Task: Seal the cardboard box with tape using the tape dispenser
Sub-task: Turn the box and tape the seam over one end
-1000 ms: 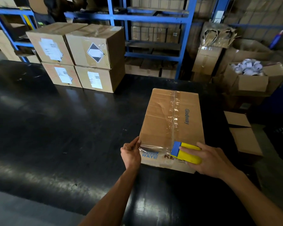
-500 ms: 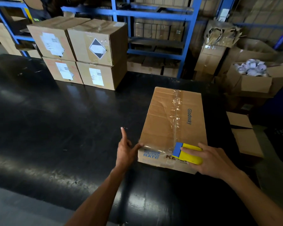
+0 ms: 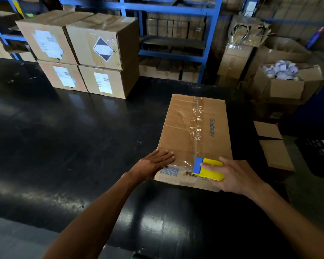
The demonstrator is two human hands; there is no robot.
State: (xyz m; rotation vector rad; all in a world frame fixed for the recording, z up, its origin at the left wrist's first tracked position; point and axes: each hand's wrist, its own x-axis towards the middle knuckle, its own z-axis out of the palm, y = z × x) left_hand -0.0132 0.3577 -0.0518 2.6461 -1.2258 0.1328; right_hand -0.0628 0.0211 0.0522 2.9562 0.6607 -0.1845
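A flat cardboard box (image 3: 180, 128) printed "Glodway" lies on the black table (image 3: 73, 146), its long side running away from me. Clear tape (image 3: 195, 124) runs along its centre seam to the near edge. My right hand (image 3: 234, 176) grips a yellow and blue tape dispenser (image 3: 209, 169) at the box's near edge, on the tape line. My left hand (image 3: 153, 162) lies flat, fingers spread, on the box's near left corner, holding nothing.
A stack of taped cardboard boxes (image 3: 86, 53) with labels stands at the table's far left. Blue shelving (image 3: 172, 30) rises behind. To the right, off the table, are open cartons (image 3: 288, 85), one with white rolls, and flattened cardboard (image 3: 275, 146).
My left hand left the box's near left edge, lifted, then came down flat on the top near corner. The right hand and dispenser stayed at the near edge.
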